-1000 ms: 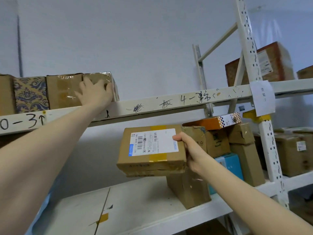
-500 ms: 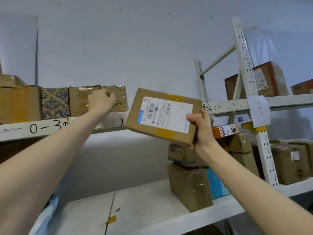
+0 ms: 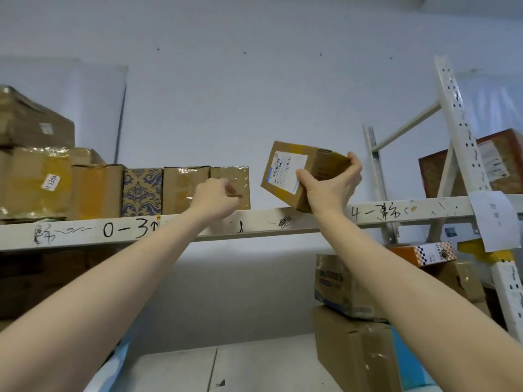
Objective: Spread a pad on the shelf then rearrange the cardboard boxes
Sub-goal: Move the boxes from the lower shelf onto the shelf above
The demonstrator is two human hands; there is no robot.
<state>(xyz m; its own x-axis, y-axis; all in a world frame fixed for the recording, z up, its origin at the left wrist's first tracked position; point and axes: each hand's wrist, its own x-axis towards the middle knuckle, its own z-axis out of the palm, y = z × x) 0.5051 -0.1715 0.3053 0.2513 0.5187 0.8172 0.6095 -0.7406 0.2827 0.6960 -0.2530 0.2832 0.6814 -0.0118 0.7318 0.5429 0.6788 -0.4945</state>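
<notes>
My right hand (image 3: 329,186) grips a cardboard box with a white shipping label (image 3: 285,172), tilted, its lower corner at the front beam of the upper shelf (image 3: 283,222). A gap of bare shelf separates it from the row's end. My left hand (image 3: 215,198) is up against the last tape-wrapped box (image 3: 236,179) of a row on that shelf, fingers curled; what they touch is hidden. The row runs left through a plain box (image 3: 181,188), a blue-patterned box (image 3: 142,192) and larger taped boxes (image 3: 34,182).
Below, a white lower shelf (image 3: 254,369) carries stacked boxes at the right (image 3: 351,352), with an orange box (image 3: 421,253) on top. A perforated white upright (image 3: 464,154) and brace stand at the right. A brown box (image 3: 498,162) sits on the neighbouring upper shelf.
My right hand has raised the labelled box from the lower shelf up to the upper shelf's edge, turning it more upright. My left hand stays at the end box, fingers now more curled.
</notes>
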